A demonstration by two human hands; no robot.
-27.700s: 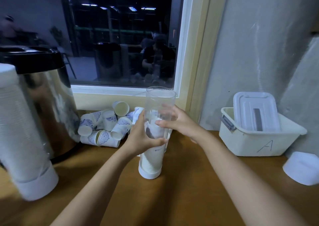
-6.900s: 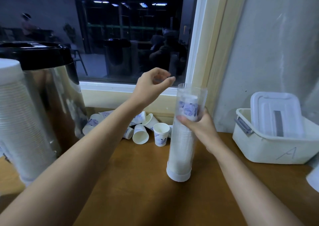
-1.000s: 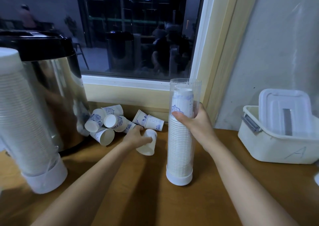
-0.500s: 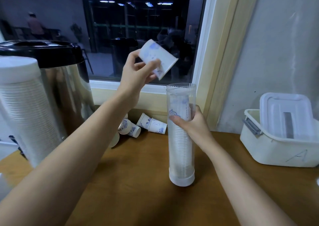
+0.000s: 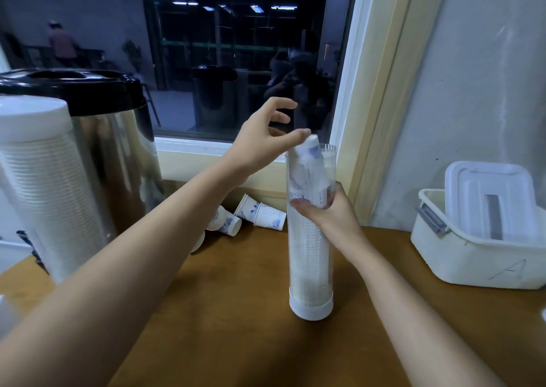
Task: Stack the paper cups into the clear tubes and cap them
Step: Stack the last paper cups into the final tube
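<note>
I read one mark only: a hand-drawn capital "A" on the front wall of the white bin [image 5: 472, 271], at the right edge of the desk [image 5: 236, 312]. Blue print on the paper cups [image 5: 270, 216] at the back edge: too small to read.

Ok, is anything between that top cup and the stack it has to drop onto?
Nothing visible. The cup is in the clear tube mouth, tilted, directly above the stack; only its lean might hang it. The left hand touches it with the thumb; the right hand grips the tube.
</note>
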